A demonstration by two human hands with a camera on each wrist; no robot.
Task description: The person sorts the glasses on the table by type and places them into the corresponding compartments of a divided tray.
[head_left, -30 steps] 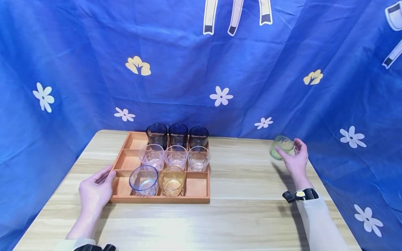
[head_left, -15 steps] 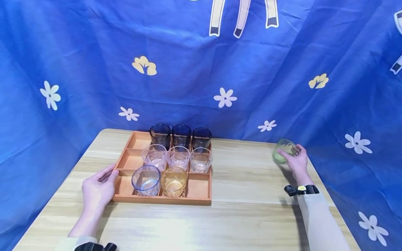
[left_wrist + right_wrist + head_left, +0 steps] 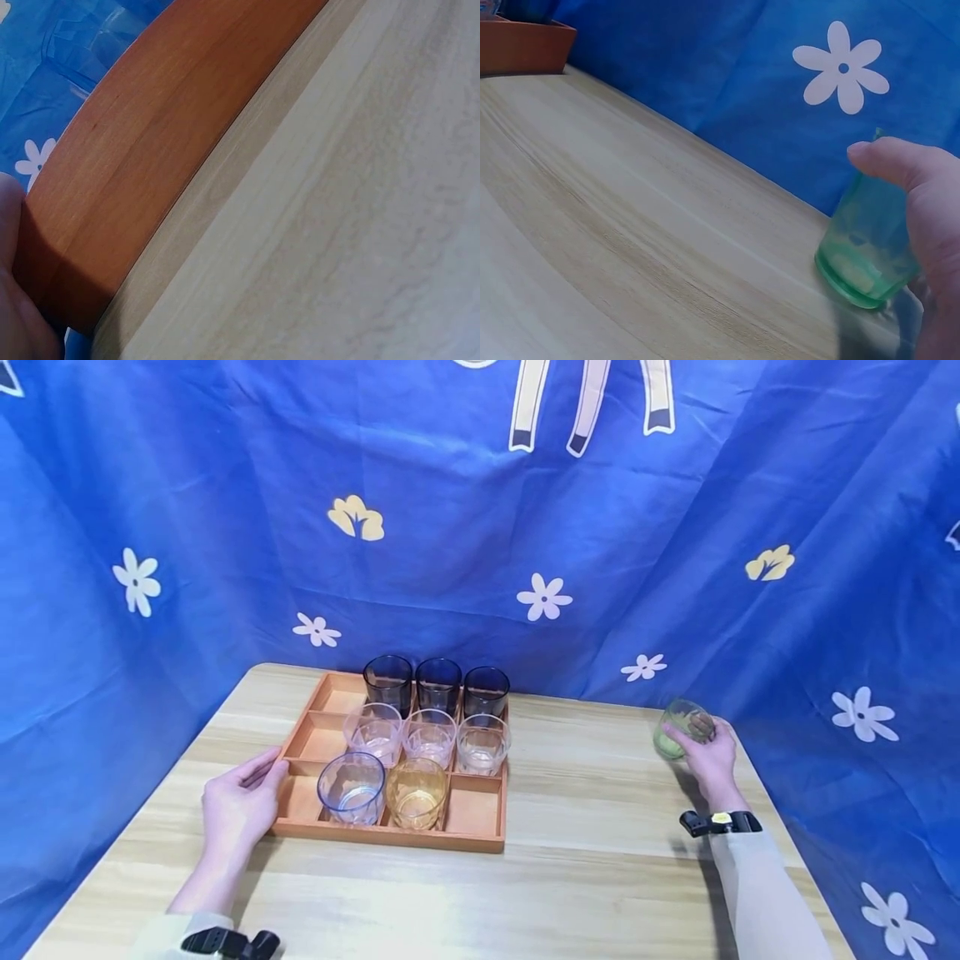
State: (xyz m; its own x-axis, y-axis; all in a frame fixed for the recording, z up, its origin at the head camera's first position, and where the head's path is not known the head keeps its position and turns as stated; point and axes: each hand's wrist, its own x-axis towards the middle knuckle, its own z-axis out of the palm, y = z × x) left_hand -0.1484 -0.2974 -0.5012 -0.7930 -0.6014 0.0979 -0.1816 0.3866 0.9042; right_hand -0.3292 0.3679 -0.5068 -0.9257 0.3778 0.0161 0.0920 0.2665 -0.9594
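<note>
My right hand (image 3: 712,760) grips a small green glass (image 3: 667,740) at the far right of the table, thumb on the near side and fingers showing through the wall behind. In the right wrist view the green glass (image 3: 866,247) stands at or just above the tabletop; I cannot tell which. My left hand (image 3: 240,802) holds the left edge of a brown wooden tray (image 3: 390,836). Its compartments hold three dark glasses (image 3: 438,687), three clear or pale pink tumblers (image 3: 430,739), a blue-tinted glass (image 3: 352,789) and an amber glass (image 3: 416,793).
The left column of the tray and its front right compartment (image 3: 475,806) hold no glasses. A pale wooden table (image 3: 585,802) lies under everything. Blue patterned cloth (image 3: 450,552) hangs along its back and sides.
My right fingers have wrapped further round the green glass. The head view has shifted a little, so everything sits slightly lower and further right. My left hand stays on the tray's edge.
</note>
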